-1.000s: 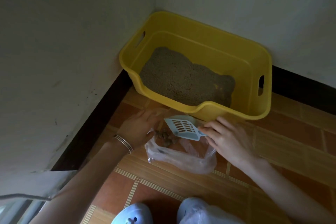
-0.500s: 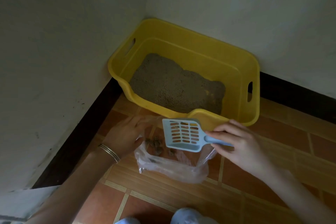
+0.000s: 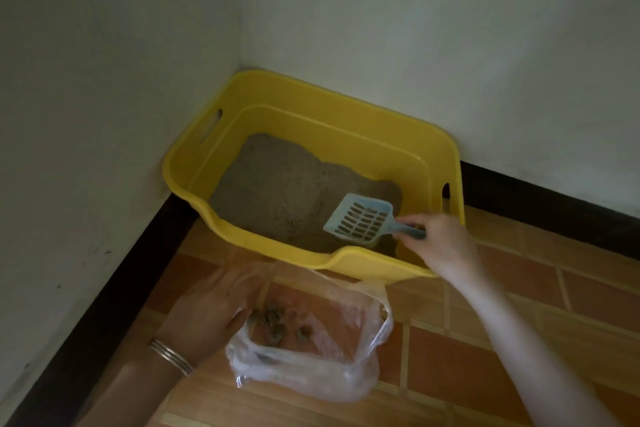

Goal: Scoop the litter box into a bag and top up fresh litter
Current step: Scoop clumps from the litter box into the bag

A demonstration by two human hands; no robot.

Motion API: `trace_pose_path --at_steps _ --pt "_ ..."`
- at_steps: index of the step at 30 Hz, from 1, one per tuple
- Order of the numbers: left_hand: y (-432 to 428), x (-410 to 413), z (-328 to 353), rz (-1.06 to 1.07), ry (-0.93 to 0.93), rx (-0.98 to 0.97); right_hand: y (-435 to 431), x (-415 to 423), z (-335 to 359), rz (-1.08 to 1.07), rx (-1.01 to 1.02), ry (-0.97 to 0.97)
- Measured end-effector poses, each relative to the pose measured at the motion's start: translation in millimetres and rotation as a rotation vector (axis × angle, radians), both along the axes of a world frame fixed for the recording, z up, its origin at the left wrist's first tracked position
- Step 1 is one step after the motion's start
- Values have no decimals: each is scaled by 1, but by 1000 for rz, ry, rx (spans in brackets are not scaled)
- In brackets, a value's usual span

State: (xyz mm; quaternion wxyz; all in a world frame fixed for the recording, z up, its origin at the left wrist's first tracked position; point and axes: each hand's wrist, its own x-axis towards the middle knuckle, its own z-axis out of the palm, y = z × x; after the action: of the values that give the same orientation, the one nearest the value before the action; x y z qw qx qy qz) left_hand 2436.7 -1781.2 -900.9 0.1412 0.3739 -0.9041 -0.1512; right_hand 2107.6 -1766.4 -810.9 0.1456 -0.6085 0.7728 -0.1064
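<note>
Right hand (image 3: 440, 243) pinches the scoop (image 3: 360, 222) handle, blade over litter (image 3: 277, 191) in the litter box (image 3: 346, 114), near-right corner. Left hand (image 3: 204, 312) holds the bag (image 3: 311, 374) open just in front. Risk: a loaded scoop could tilt crossing the rim, or the floppy bag mouth collapses.

The clear bag (image 3: 311, 374) veils the fingers of my left hand (image 3: 204, 315); whether they pinch its film or only lie against it cannot be told. Dark clumps (image 3: 273, 317) inside it are too blurred to count. My right hand (image 3: 440, 246) covers most of the handle of the scoop (image 3: 360, 222), and whether the scoop's front edge touches the litter (image 3: 277, 191) is unclear. The near wall of the litter box (image 3: 374, 265) hides the litter's front margin. Both my forearms are cut off at the bottom edge.
</note>
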Motion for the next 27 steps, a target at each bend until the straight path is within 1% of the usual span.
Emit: trace_pose_path --at_steps 2,3,6,9,13,18,20,23,27 --pt "-1 3 -6 11 -11 -4 -7 1 -5 10 80 95" --pt "-1 4 -9 11 -15 -19 -10 2 -7 5 114 111" --pt "-3 6 -15 4 -3 -61 -17 3 -13 5 262 95" --pt "-5 5 -17 12 -11 -43 -19 2 -16 -7 353 94" --pt "-6 4 -20 18 -19 -63 -19 1 -18 -21 364 109" --pt "-7 7 -21 19 24 -44 -14 1 -16 -32 260 42" --pt "-7 9 -21 21 44 -16 -11 1 -12 -5 190 -58" --pt "-4 10 -20 35 15 55 3 5 3 8 35 -311" --pt "-2 11 -15 66 -25 10 41 18 16 -58 -128 -705"
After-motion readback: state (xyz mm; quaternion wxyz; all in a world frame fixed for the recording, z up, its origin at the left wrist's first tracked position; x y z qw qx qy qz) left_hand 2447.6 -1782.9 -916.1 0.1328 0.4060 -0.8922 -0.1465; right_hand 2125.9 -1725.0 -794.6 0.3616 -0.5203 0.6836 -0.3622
